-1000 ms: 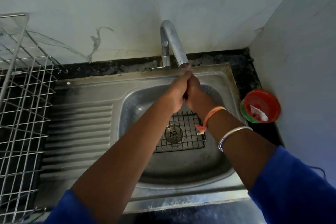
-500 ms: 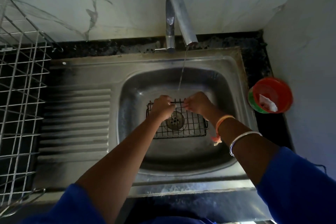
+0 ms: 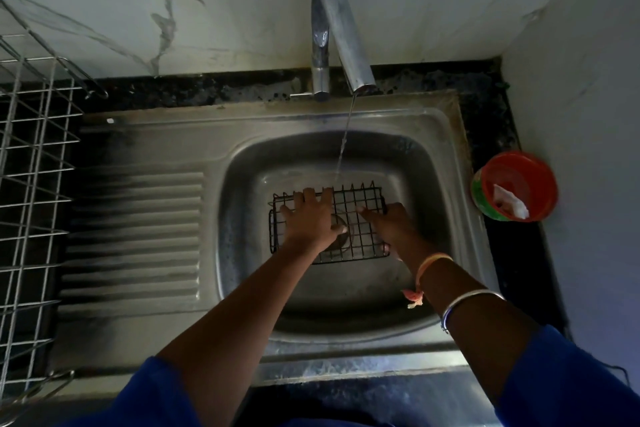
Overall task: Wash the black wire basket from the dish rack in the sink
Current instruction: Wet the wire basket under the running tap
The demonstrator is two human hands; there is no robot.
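The black wire basket (image 3: 349, 218) lies in the sink (image 3: 440, 184) (under a thin stream of water). The left hand (image 3: 310, 218) lies flat on it, fingers spread; the right hand (image 3: 394, 229) grips its right edge.

the black wire basket (image 3: 349, 218) is a shallow rectangular tray of thin dark wire in a square grid, with low upturned sides. it lies flat on the floor of the steel sink (image 3: 446, 163) basin, over the drain, its long side running left to right, under a thin stream of water
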